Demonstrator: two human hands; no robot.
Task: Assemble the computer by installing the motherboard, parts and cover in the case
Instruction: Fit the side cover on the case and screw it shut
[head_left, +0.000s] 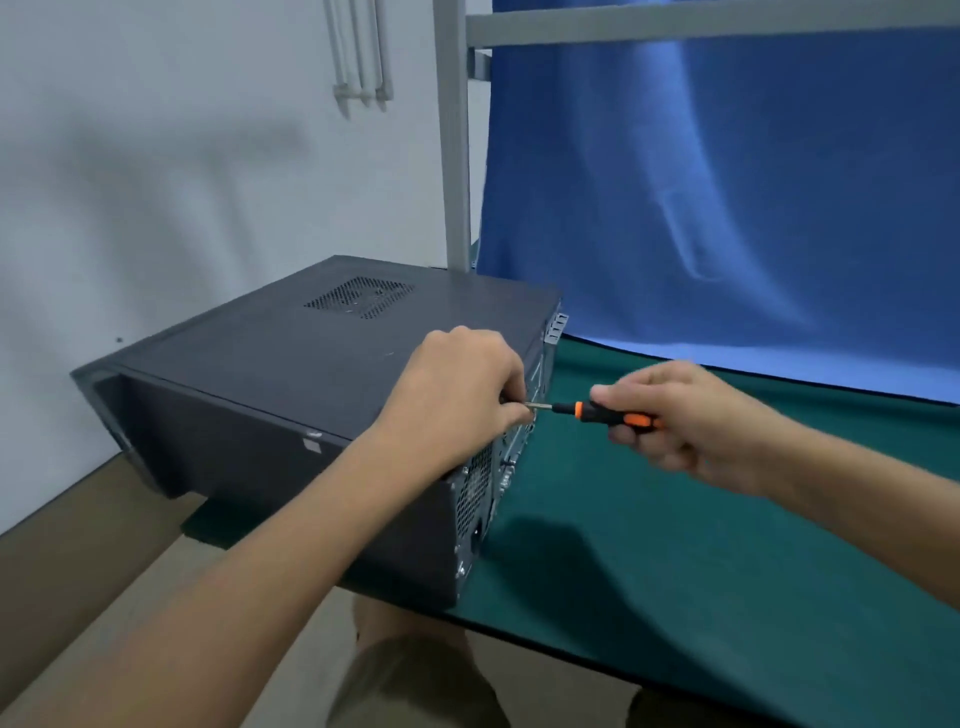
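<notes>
Case: lies on its side at the left end of the green table mat; its near corner overhangs the mat's front edge.
Cover: already on the case, facing up, edges flush as far as can be seen; vent holes toward the far end.
Back panel: faces right, toward the hands; slots and a mesh grille show; inside of the case hidden.
Screwdriver: black and orange handle; held level; shaft pointing left at the upper edge of the back panel.
Right hand: clenched round the screwdriver handle; thumb along the top.
Left hand: rests on the rear edge of the cover; fingers curled, thumb and fingertip pinching the shaft near its tip; any screw beneath them is hidden.
Surroundings: blue cloth hangs behind the table; grey post stands behind the case.
Progress (judgement): late stage; motherboard and parts presumably fitted, since the cover is closed, though this cannot be checked.
Step in hand (judgement): fastening the cover at the back edge.
Left to do (judgement): seat this screw; other cover screws, if any, cannot be told.
</notes>
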